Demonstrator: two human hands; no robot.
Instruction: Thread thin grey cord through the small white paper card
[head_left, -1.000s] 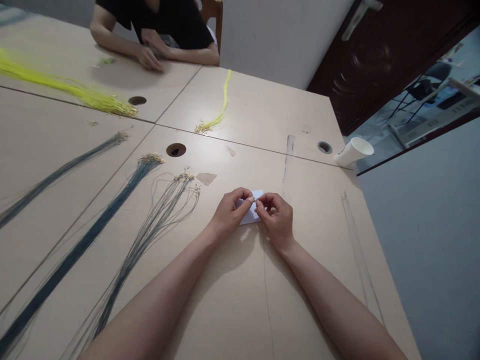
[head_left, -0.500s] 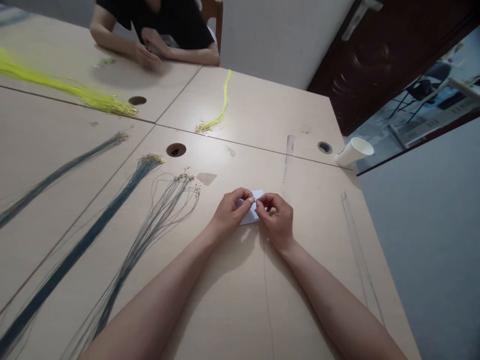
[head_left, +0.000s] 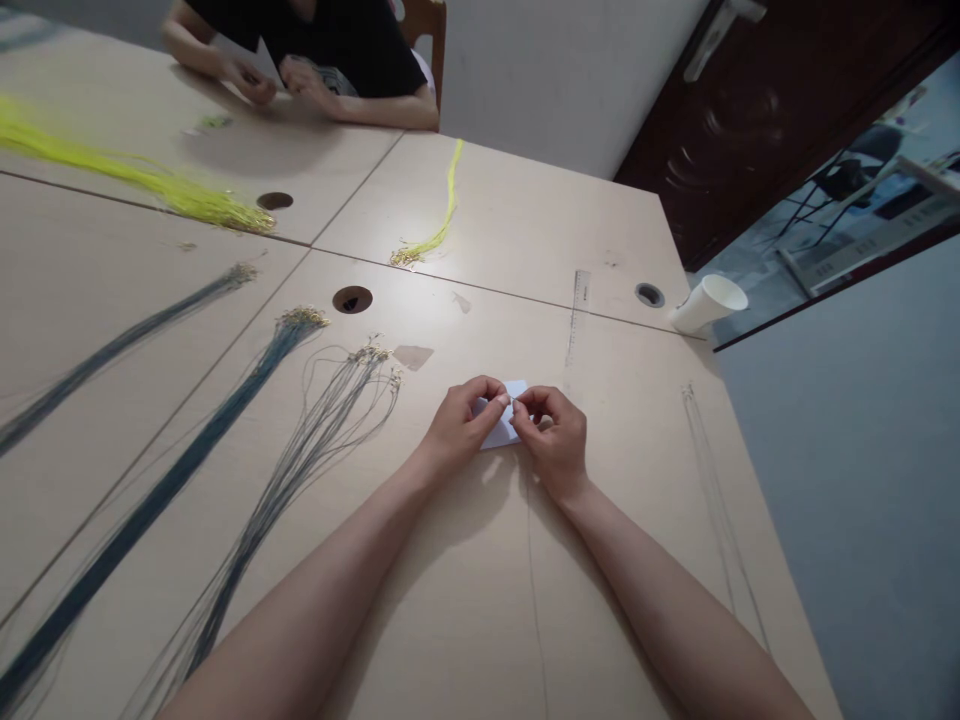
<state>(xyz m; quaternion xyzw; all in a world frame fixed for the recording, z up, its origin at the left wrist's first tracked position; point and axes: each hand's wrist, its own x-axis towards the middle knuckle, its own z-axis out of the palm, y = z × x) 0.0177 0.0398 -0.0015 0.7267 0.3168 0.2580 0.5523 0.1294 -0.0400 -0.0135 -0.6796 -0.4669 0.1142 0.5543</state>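
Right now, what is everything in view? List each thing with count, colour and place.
table: several joined, beige, whole foreground
yellow cords: two bundles, far left and far centre
dark cords: three bundles, blue-grey, left half
thin cord: one, dark, runs from the hands toward the camera
paper card: one, white, under the hands
ruler: one, clear, beyond the hands
cup: one, white, on its side at right edge
co-worker: one, black top, far side
left hand: pinching a small fitting
right hand: pinching the same spot
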